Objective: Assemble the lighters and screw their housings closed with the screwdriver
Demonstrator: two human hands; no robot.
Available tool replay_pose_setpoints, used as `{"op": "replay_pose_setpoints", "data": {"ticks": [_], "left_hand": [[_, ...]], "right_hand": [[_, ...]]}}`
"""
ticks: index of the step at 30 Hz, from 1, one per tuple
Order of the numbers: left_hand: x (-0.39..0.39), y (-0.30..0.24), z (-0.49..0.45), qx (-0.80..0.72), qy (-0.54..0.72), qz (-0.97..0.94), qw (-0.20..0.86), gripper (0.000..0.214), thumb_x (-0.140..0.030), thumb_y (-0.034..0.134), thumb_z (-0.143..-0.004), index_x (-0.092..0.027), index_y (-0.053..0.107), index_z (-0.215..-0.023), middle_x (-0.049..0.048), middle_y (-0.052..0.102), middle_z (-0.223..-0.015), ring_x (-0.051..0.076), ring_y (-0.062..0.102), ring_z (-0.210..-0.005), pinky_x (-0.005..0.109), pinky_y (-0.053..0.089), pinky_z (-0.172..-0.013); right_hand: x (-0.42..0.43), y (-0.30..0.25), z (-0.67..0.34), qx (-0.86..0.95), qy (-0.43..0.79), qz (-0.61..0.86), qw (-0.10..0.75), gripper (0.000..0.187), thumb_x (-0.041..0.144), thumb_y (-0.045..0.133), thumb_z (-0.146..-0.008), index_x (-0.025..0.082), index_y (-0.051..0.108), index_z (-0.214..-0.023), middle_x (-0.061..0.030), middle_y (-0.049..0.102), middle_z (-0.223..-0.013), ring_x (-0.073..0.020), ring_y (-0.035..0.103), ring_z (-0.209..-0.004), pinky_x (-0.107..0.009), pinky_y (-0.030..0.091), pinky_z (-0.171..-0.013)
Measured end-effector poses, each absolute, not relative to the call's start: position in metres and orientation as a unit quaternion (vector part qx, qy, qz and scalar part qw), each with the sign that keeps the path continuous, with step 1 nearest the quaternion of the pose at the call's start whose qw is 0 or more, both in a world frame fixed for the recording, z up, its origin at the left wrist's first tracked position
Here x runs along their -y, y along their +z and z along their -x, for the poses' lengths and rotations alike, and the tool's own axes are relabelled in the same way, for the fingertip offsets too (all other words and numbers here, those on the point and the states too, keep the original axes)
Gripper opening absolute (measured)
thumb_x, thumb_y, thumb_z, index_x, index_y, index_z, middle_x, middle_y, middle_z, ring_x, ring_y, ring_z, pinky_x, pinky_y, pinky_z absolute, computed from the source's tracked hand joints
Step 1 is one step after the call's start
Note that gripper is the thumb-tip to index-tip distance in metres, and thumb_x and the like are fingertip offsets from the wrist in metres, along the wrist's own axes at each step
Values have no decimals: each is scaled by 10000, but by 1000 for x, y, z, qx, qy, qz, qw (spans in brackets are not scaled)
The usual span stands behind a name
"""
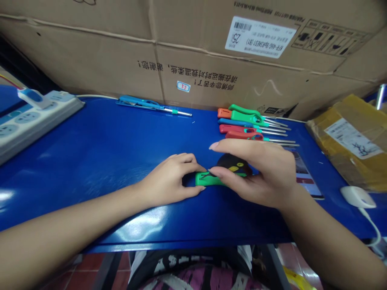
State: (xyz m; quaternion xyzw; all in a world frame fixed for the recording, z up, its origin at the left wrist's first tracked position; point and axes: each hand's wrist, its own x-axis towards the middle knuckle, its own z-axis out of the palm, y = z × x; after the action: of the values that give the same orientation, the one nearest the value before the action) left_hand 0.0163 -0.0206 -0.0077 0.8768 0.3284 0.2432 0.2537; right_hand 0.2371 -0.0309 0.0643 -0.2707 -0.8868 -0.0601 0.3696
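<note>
My left hand pinches the left end of a bright green handle, which lies flat on the blue table and resembles the handles of the long-necked gas lighters behind it. In the curve of my right hand sits a rounded black tool with yellow marks, over the right part of the green handle. The thumb and index finger of that hand stand apart on either side of the tool. Its other fingers are hidden, and the tool's exact kind does not show.
Several long-necked lighters lie in a stack behind my right hand. A blue lighter in packaging rests against the big cardboard box. The power strip is left; a taped parcel, a phone and a white plug are right.
</note>
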Motion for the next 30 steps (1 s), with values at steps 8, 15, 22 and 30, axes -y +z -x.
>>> {"op": "replay_pose_setpoints", "data": {"ticks": [8,15,22,30], "left_hand": [[19,27,2,-356,56,-919,161,264,-339,710,-799,-229,612,-1018,2,642,-903,229,615,-846,359,459,-740],[16,23,4,-348,28,-934,72,292,-505,531,-974,-214,551,-965,42,652,-894,249,631,-809,357,428,-694],[1,15,11,-371,57,-911,170,323,-535,433,-1026,-232,544,-1034,36,673,-975,223,655,-874,303,442,-721],[-11,13,-7,-459,117,-868,151,366,-587,432,-996,-237,536,-1014,12,678,-902,212,659,-772,299,449,-671]], "right_hand": [[18,66,-256,777,324,332,425,111,201,703,-859,219,606,-910,14,600,-798,-107,584,-627,-231,488,-527],[16,40,-269,759,521,306,241,180,159,703,-840,186,573,-961,17,584,-852,-84,572,-679,-212,518,-597],[14,18,-270,661,678,210,245,256,116,685,-794,212,453,-846,2,460,-992,-112,614,-758,-244,553,-536],[9,23,-267,619,604,308,396,326,99,710,-656,214,555,-918,38,539,-847,-85,522,-665,-221,396,-564]]}}
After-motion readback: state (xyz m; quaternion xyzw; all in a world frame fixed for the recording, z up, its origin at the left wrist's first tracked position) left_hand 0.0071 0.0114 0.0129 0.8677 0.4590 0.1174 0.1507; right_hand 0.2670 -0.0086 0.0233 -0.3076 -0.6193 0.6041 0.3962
